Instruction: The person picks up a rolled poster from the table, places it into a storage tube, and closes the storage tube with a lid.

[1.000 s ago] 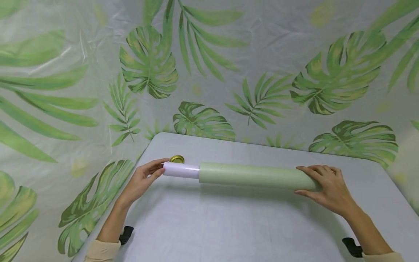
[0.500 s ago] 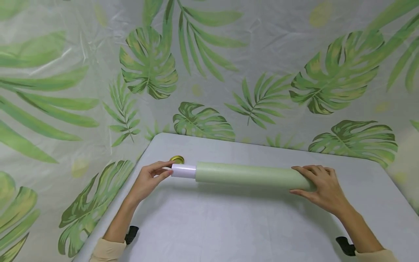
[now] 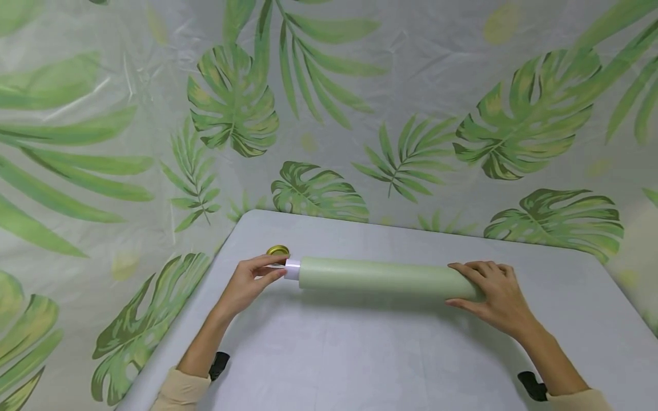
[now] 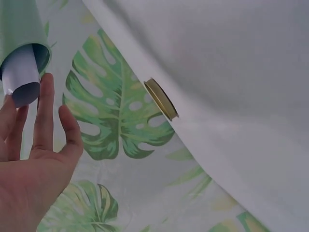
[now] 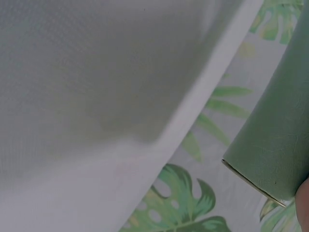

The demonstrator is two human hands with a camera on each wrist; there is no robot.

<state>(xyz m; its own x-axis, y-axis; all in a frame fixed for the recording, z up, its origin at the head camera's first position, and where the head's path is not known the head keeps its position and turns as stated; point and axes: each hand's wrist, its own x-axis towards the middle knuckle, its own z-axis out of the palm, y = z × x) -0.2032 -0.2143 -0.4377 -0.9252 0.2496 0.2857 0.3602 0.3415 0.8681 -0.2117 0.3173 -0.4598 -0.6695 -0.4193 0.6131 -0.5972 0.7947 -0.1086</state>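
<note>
Both hands are seen at the ends of a long green roll lying across the grey table. The left hand is held with straight fingers against the white inner tube, which sticks out a little from the roll's left end; nothing is gripped there. The right hand is laid over the roll's right end, fingers draped across the top, palm pressed on, not clenched. A small gold lid is seen just behind the left fingertips, apart from the roll. From the left wrist, the tube is shown as hollow rolled white sheet nested inside the green wrap, and the lid is caught edge-on near the table's rim. From the right wrist, only the roll's far end is shown, with its layered edge, against the leaf-print backdrop; the hand there is barely in view.
</note>
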